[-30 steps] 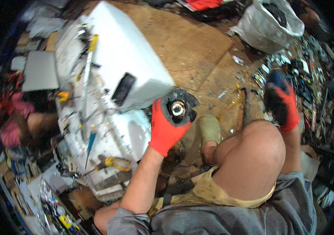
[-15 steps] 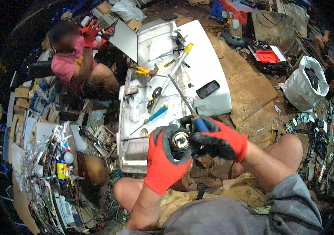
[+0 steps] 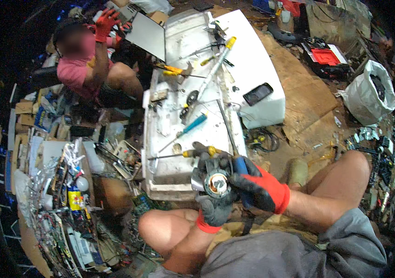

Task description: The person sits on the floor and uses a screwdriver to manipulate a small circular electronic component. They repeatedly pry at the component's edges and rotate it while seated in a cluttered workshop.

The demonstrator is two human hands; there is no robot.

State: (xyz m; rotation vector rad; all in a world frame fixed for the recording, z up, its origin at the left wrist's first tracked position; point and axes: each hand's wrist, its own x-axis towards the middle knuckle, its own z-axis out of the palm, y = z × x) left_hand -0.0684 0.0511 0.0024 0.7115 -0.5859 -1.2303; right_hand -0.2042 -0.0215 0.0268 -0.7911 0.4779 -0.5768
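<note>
My left hand (image 3: 213,211), in a red and black glove, grips a small round dark part (image 3: 218,183) with a copper-coloured ring and a pale centre. Its round face is turned up toward me. In my right hand (image 3: 264,187), gloved the same way, is a screwdriver (image 3: 240,164) with a blue handle; its long shaft points away from me, over the white panel (image 3: 260,60). My right fingertips are up against the part's edge. Just beyond my left hand lies a yellow-handled screwdriver (image 3: 202,152), and farther off a teal-handled one (image 3: 195,123).
A dark phone (image 3: 258,94) and other tools lie on the white surface. At the far left a person (image 3: 79,69) in red gloves holds a flat grey panel (image 3: 145,37). Right of the surface stand a toolbox (image 3: 325,58) and a white sack (image 3: 369,99). Scrap is heaped at left (image 3: 67,222).
My left hand has turned over and come lower, showing more of the round part. The screwdriver's shaft has swung more upright. The view has shifted slightly.
</note>
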